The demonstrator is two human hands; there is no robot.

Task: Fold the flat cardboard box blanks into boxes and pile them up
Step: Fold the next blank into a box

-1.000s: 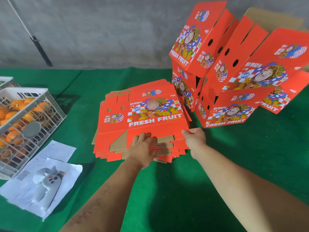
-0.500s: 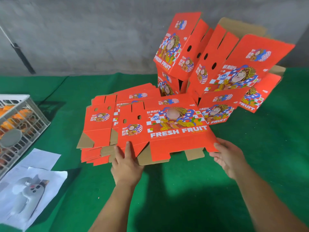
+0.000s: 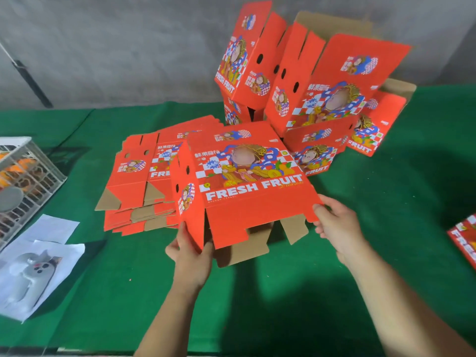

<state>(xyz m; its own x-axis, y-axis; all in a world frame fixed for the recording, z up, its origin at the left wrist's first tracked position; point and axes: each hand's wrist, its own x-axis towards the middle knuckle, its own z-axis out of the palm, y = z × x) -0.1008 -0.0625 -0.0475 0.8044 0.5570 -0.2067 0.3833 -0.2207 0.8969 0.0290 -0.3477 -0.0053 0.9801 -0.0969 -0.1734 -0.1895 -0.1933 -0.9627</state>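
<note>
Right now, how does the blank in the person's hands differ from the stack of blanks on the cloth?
The held blank is lifted and opening into a sleeve, its side panel bent down; the stack of blanks lies flat on the green cloth. The left hand and right hand grip the held blank's edges; nothing touches the stack. Both are red with the same fruit print.

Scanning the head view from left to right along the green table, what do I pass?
White crate of oranges → papers → stack of flat blanks → blank being opened → right hand → red box at the right edge.
</note>
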